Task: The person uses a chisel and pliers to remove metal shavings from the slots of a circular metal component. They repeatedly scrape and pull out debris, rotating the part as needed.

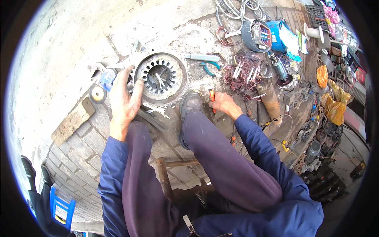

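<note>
An electric motor stator (179, 74) stands on the ground before me, its ring of slots facing up. Some pale strips (160, 80) lie inside its bore. My left hand (125, 96) rests at the stator's left side, thumb and fingers apart, holding nothing. Right of my shoe (191, 102), my right hand (224, 103) grips a tool with an orange handle (212, 96); its exact kind is unclear. More white strips (156, 110) are scattered just below the stator. Teal-handled pliers (208, 69) and a flat grey tool (202, 57) lie to its upper right.
A blue angle grinder (107, 79) and a wooden block (72, 122) lie left. Tangled copper wire (241, 71), a rusty cylinder (269, 100), a motor housing (255, 35) and a blue bucket (276, 37) crowd the right. A person's legs (38, 201) and blue stool (62, 207) show lower left.
</note>
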`<action>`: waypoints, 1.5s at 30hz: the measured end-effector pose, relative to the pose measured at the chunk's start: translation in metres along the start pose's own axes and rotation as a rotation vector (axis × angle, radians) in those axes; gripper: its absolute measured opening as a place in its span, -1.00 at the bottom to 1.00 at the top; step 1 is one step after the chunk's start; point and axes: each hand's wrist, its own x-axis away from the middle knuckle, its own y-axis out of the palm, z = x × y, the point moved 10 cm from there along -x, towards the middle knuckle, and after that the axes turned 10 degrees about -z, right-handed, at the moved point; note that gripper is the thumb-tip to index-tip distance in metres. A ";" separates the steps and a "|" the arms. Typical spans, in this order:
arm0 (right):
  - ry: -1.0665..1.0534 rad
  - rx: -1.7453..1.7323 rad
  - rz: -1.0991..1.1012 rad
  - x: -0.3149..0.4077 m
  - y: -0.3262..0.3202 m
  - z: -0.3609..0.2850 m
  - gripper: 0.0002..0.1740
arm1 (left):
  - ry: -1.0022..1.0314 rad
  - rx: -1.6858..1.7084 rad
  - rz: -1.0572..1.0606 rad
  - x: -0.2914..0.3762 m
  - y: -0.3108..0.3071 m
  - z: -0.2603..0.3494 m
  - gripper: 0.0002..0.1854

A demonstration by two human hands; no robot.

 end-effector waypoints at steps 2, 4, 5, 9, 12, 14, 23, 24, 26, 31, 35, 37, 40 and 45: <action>-0.011 0.011 0.045 0.005 -0.019 -0.008 -0.46 | 0.015 -0.004 -0.003 -0.001 0.000 0.001 -0.49; -0.150 -0.266 0.313 0.014 -0.062 -0.022 -0.50 | -0.012 0.001 -0.007 0.002 0.000 -0.001 -0.49; -0.189 -0.507 0.317 0.011 -0.073 -0.021 -0.49 | -0.020 -0.002 -0.012 0.002 0.000 -0.002 -0.48; -0.289 -1.305 0.027 -0.027 -0.069 -0.062 -0.34 | 0.015 -0.015 0.007 0.002 -0.001 0.004 -0.49; -0.175 -1.571 -0.113 -0.054 -0.053 -0.081 -0.23 | -0.018 0.003 -0.016 0.001 0.000 0.002 -0.49; -0.187 -1.591 -0.117 -0.067 -0.054 -0.087 -0.18 | -0.003 -0.005 -0.006 0.000 -0.002 0.005 -0.49; -0.098 -1.726 -0.202 -0.089 -0.048 -0.086 -0.45 | 0.035 -0.018 0.018 0.001 -0.005 0.009 -0.53; -0.123 -1.820 -0.215 -0.089 -0.049 -0.090 -0.53 | 0.045 -0.008 0.020 0.001 -0.005 0.009 -0.53; -0.134 -1.864 -0.155 -0.088 -0.051 -0.090 -0.52 | 0.071 -0.017 0.028 0.000 -0.005 0.009 -0.52; -0.192 -2.103 0.028 -0.074 -0.050 -0.080 -0.40 | 0.103 -0.008 0.044 0.001 -0.004 0.006 -0.51; -0.223 -2.225 0.285 -0.018 -0.059 -0.047 -0.60 | 0.137 -0.022 0.071 0.003 -0.005 0.005 -0.51; -0.471 -2.119 0.511 0.037 -0.094 -0.026 -0.80 | 0.143 -0.030 0.080 0.003 -0.004 0.003 -0.51; -0.905 -1.784 0.600 0.135 -0.143 -0.023 -0.76 | 0.157 -0.038 0.093 0.004 -0.004 0.002 -0.50; -1.100 -1.115 0.536 0.221 -0.125 -0.076 -0.72 | 0.163 -0.063 0.109 0.005 -0.005 0.005 -0.48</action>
